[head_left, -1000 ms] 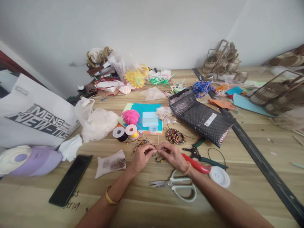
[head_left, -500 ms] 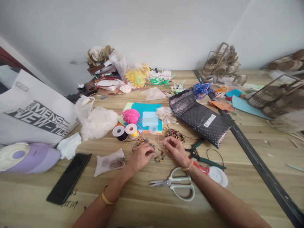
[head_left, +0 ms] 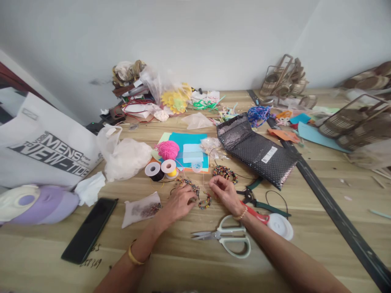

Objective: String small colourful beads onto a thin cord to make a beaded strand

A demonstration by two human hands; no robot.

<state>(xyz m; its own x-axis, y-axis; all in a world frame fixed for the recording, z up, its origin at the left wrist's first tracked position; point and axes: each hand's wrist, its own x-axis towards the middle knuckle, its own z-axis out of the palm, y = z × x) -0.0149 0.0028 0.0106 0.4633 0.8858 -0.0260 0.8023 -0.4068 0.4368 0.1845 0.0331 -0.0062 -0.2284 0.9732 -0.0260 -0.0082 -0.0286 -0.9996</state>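
My left hand bends over a small heap of mixed-colour beads, its fingertips curled down at the beads' edge. What they pinch, if anything, is hidden. Thumb and forefinger of my right hand are closed together on a thin pale thread, which is hard to make out. Between the hands lies a short curved string of beads. Just beyond my right hand is a coil of strung beads. Scissors with pale green handles lie nearer to me, below the right wrist.
A bead pouch and a black phone-like slab lie left. Thread spools, pink yarn and blue paper sit ahead. Green-handled pliers, a white reel and a black bubble mailer are right.
My left hand has shifted slightly left toward the bead heap, and its fingers have turned down onto the beads. My right hand has hardly moved.
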